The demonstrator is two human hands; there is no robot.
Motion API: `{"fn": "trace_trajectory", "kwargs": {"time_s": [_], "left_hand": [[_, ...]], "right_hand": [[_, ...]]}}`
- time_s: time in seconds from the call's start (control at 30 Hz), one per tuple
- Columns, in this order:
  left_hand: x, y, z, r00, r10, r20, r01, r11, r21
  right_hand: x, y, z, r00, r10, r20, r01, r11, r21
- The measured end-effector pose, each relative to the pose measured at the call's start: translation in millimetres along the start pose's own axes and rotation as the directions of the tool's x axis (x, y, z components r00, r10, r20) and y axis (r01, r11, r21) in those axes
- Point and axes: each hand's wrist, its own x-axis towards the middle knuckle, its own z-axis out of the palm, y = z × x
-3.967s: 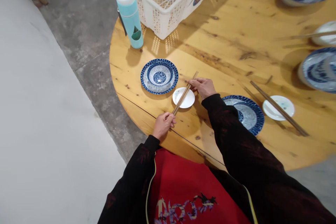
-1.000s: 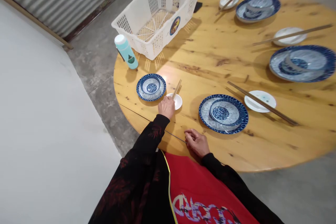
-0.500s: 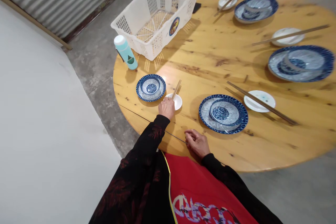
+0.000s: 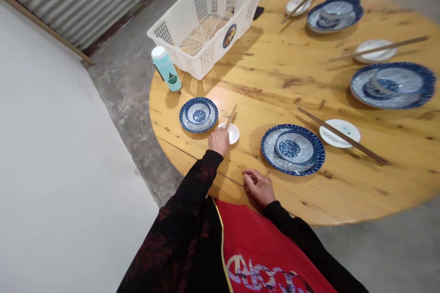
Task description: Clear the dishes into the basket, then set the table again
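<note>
My left hand (image 4: pixel 219 141) is closed on a pair of chopsticks (image 4: pixel 231 116) at a small white dish (image 4: pixel 234 134). The chopsticks lie across this dish, their far ends pointing away from me; my fingers hide the near ends. Just left of the dish is a blue-rimmed plate (image 4: pixel 183 122) with a small patterned bowl (image 4: pixel 199 114) on it. My right hand (image 4: pixel 259 187) rests by the table's near edge, its fingers loosely curled and nothing visible in them. Nearest to it is another blue-rimmed plate (image 4: pixel 268 158) holding a bowl (image 4: pixel 292 147).
The round wooden table (image 4: pixel 250 100) bears a white plastic basket (image 4: pixel 215 57) and a turquoise bottle (image 4: pixel 167 68) at the far left. A white saucer (image 4: pixel 332 137) under chopsticks (image 4: pixel 369 150) lies to the right. Further plates with bowls (image 4: pixel 357 87), saucers and chopsticks stand beyond.
Both hands stay almost where they were, the left still on the chopsticks. Only the camera's view has shifted slightly.
</note>
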Motion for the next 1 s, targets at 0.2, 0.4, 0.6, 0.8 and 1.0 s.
{"fn": "trace_trajectory", "kwargs": {"time_s": [0.2,0.4,0.6,0.8,1.0], "left_hand": [[-5.0,-4.7,-5.3,0.999,-0.024,-0.039,0.023,1.000,-0.006],[-31.7,-38.7,-20.5,0.988,-0.069,-0.138,0.062,0.997,-0.053],[-75.4,-74.5,-3.3,0.974,-0.189,-0.122,0.167,0.970,-0.174],[-99.1,-67.2,19.8,0.981,-0.178,-0.072,0.158,0.962,-0.224],[-69.9,-39.0,12.9,0.984,-0.045,-0.171,0.011,0.981,-0.195]], "right_hand": [[1.8,6.3,-1.3,1.000,-0.006,0.014,0.007,0.999,-0.037],[1.1,12.2,-3.5,1.000,-0.005,0.017,0.006,0.998,-0.061],[0.7,7.7,-5.7,1.000,-0.021,0.015,0.022,0.997,-0.078],[0.9,11.3,-6.9,0.999,-0.050,0.003,0.050,0.988,-0.145],[1.9,16.4,-7.2,0.999,-0.034,0.009,0.035,0.990,-0.135]]}}
